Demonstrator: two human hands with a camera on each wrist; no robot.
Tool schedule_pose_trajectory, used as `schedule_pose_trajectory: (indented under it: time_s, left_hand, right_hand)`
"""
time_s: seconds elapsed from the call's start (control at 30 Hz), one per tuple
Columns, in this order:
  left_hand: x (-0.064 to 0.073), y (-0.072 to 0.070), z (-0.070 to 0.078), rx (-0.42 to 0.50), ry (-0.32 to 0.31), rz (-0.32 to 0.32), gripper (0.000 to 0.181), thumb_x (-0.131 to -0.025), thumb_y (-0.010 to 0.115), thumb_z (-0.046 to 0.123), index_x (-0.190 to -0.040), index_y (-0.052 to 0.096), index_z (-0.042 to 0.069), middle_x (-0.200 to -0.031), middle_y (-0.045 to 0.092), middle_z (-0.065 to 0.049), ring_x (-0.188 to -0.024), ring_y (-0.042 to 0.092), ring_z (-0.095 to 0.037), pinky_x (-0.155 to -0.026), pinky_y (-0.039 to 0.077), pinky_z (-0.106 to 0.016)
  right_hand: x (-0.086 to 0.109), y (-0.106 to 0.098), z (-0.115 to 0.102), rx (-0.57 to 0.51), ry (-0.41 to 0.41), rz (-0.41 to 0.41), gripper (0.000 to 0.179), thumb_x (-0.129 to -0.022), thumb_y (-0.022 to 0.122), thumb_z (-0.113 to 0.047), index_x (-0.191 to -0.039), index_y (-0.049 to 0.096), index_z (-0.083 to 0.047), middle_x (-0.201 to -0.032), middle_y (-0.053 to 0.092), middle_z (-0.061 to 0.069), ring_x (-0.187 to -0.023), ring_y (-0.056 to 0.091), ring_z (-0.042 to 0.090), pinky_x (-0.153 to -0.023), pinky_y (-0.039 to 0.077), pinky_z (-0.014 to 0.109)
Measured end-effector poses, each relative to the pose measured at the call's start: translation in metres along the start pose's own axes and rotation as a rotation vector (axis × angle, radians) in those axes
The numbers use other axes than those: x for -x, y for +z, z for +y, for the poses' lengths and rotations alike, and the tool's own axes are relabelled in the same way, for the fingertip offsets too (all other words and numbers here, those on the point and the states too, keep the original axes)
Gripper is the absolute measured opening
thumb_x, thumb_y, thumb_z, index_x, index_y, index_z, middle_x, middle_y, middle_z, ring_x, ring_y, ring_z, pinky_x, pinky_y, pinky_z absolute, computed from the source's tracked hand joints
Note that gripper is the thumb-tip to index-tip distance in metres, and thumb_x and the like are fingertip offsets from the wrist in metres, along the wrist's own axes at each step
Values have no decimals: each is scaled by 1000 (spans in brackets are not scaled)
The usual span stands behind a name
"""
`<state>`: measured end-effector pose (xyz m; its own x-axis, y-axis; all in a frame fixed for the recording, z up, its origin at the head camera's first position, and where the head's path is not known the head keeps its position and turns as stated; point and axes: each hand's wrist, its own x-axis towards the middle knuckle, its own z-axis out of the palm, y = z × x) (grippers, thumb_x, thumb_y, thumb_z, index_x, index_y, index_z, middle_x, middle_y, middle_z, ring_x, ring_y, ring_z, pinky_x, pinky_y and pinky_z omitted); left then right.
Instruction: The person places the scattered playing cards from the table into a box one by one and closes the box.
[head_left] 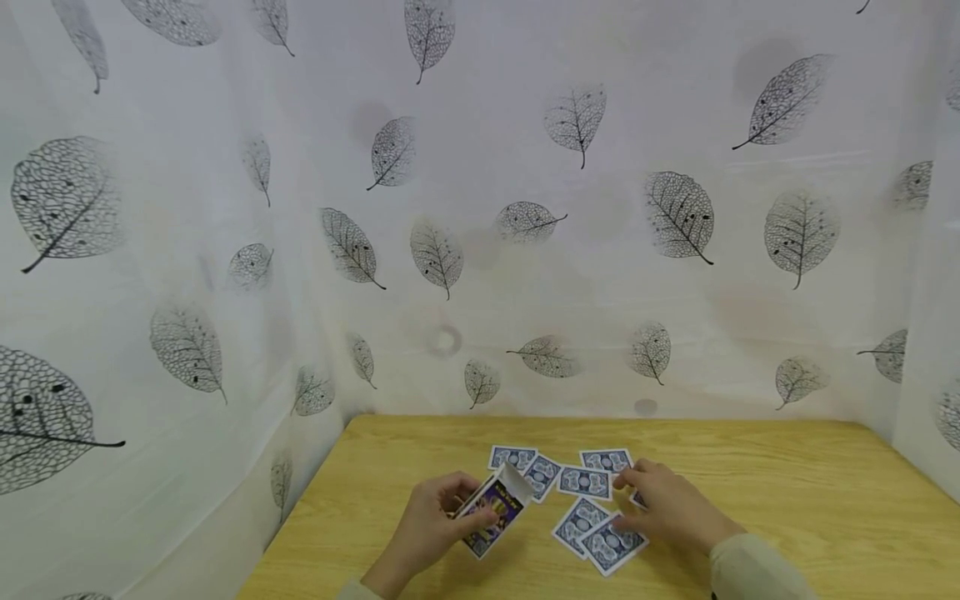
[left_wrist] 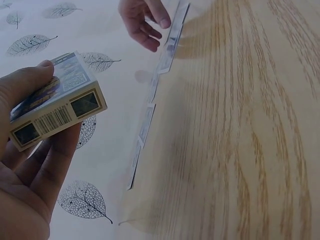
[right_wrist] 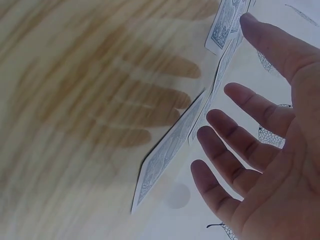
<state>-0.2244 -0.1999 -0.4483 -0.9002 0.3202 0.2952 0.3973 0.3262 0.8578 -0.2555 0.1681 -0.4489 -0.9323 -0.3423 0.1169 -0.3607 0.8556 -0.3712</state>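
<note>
Apparently reaching, the right hand (head_left: 667, 506), fingers apart, hovers over rectangular blue-and-white cards (head_left: 612, 546) near the surface's (head_left: 795, 500) far edge, likely needing a pinch next; left-hand (head_left: 429, 515) fingers clamp a purple-fronted white cardboard box (head_left: 510, 502).

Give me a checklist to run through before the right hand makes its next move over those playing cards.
1. Left hand has a firm-looking hold on the card box: ok, thumb on its printed face.
2. Right hand free: ok, its fingers are apart and hold no card.
3. Playing cards back side up: ok, as far as they show.
4. Cards squared into one stack: not ok, they lie spread on the wood-grain table, some overlapping.
5. Card box empty inside: cannot tell, its interior is not clearly shown.
</note>
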Motion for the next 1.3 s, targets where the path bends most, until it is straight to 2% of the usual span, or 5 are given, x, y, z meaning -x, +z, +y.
schedule_pose_trajectory:
  time_s: [0.3, 0.5, 0.83, 1.1, 1.3]
  left_hand:
    - [0, 0, 1, -3, -3, -3, 22, -91, 88, 24, -103, 75, 10, -96, 79, -11, -74, 71, -6, -66, 63, -22]
    - [0, 0, 0, -7, -5, -4, 23, -91, 88, 24, -103, 76, 9, -96, 79, -11, -74, 71, -6, -66, 63, -22]
    - [0, -1, 1, -6, -4, -12, 23, -91, 87, 24, -103, 75, 9, -97, 79, -11, -74, 71, -6, -66, 63, -22]
    - [0, 0, 0, -7, 7, -13, 23, -91, 87, 24, -103, 75, 9, -96, 80, -12, -73, 71, -6, -65, 63, -22]
    - [0, 0, 0, -13, 11, -10, 23, -91, 88, 24, -103, 75, 9, -96, 80, -11, -73, 71, -5, -65, 63, -22]
  right_hand:
    - [0, 4, -2, 25, -46, -12, 63, -68, 97, -53, -113, 76, -14, -113, 68, 3, -101, 63, 24, -96, 58, 59]
    - [3, 7, -6, 51, -63, -12, 65, -63, 99, -55, -110, 77, -14, -112, 68, 3, -99, 61, 24, -94, 57, 60]
    - [4, 6, -8, 21, -64, -33, 55, -65, 99, -48, -103, 76, -15, -102, 63, -4, -92, 53, 18, -87, 54, 48]
    - [3, 7, -5, 32, -71, -32, 49, -67, 99, -47, -98, 75, -17, -95, 60, -7, -85, 49, 13, -78, 49, 33]
    - [1, 7, -7, 32, -20, -28, 52, -66, 101, -44, -96, 74, -12, -90, 59, -5, -82, 48, 14, -76, 50, 33]
